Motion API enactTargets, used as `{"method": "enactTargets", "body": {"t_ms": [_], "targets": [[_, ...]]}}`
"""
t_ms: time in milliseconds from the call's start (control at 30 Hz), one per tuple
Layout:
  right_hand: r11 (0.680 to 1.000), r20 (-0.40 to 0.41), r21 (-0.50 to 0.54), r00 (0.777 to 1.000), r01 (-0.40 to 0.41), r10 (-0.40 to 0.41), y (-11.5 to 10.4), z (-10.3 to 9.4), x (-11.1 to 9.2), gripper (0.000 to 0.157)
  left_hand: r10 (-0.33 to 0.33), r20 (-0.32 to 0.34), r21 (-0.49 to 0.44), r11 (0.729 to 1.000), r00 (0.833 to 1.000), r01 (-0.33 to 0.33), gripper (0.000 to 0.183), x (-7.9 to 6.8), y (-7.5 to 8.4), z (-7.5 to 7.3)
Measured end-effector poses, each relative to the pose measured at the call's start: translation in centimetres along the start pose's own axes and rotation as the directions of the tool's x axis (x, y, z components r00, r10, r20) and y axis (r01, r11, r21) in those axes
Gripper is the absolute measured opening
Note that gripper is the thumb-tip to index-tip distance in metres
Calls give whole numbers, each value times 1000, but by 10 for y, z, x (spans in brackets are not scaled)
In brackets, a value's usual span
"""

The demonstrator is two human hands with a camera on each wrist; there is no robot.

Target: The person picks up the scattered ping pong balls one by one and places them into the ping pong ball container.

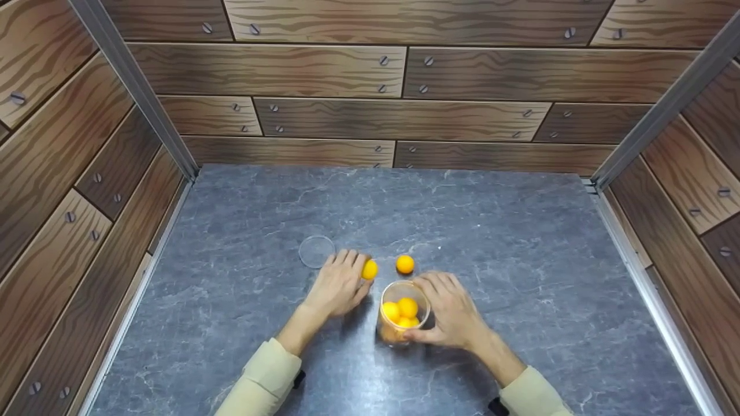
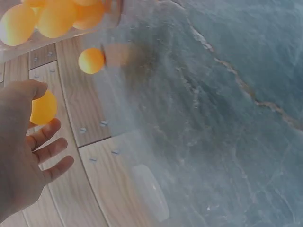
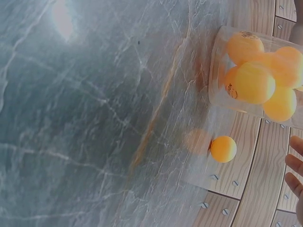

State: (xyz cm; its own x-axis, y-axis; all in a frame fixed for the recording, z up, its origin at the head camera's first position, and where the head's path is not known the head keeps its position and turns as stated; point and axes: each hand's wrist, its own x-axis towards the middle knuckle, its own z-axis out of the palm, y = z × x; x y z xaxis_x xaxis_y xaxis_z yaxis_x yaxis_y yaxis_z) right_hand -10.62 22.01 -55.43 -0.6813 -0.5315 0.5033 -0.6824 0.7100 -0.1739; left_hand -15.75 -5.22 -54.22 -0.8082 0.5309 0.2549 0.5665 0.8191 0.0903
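My left hand pinches an orange table tennis ball between thumb and fingertips, to the left of a clear jar. In the left wrist view that ball sits between thumb and index finger, the other fingers spread loosely. My right hand holds the upright jar from its right side, thumb at the near rim and fingers at the far rim. Several orange balls lie inside the jar; printed marks show on some. Another loose ball rests on the table just beyond the jar.
A round transparent lid lies flat on the table beyond my left hand. The grey marbled tabletop is bounded by wood-patterned panels at the back and both sides, with metal rails along the edges.
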Motion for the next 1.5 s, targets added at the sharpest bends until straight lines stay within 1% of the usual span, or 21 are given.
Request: {"method": "enactTargets", "body": {"t_ms": [100,200,300,400,567,700,900,1100,1300,1500], "targets": [[1000,-1,-3,1000,-4,4,0,0,0,100,6,-23,-3,1000,1000,-6,44,-2,1,-6],[1000,-7,-9,1000,2,-2,0,1,1,100,15,-62,-7,1000,998,-15,43,-3,2,-12],[1000,-13,-13,1000,13,-13,1,1,1,99,22,-111,-6,1000,994,-23,41,-4,2,-18],[1000,-11,-14,1000,18,-18,1,1,0,97,29,-142,0,1000,989,-30,40,-6,5,-24],[1000,-8,-9,1000,15,-15,2,1,-1,96,47,-156,1,999,987,-47,40,-9,12,-31],[1000,-23,-14,999,22,-22,3,2,-2,97,56,-175,-26,998,983,-62,40,-10,19,-34],[1000,-39,-3,999,31,-31,3,2,-1,96,72,-217,-76,993,974,-90,41,-9,28,-41],[999,-35,-19,999,35,-35,3,1,-1,94,101,-247,-93,987,964,-128,40,-9,37,-46],[999,-37,-20,999,37,-38,2,2,-1,95,136,-278,-90,982,951,-167,42,-9,45,-48],[999,-33,-9,999,35,-35,3,2,-1,96,164,-276,-91,976,947,-195,42,-10,51,-46]]}}
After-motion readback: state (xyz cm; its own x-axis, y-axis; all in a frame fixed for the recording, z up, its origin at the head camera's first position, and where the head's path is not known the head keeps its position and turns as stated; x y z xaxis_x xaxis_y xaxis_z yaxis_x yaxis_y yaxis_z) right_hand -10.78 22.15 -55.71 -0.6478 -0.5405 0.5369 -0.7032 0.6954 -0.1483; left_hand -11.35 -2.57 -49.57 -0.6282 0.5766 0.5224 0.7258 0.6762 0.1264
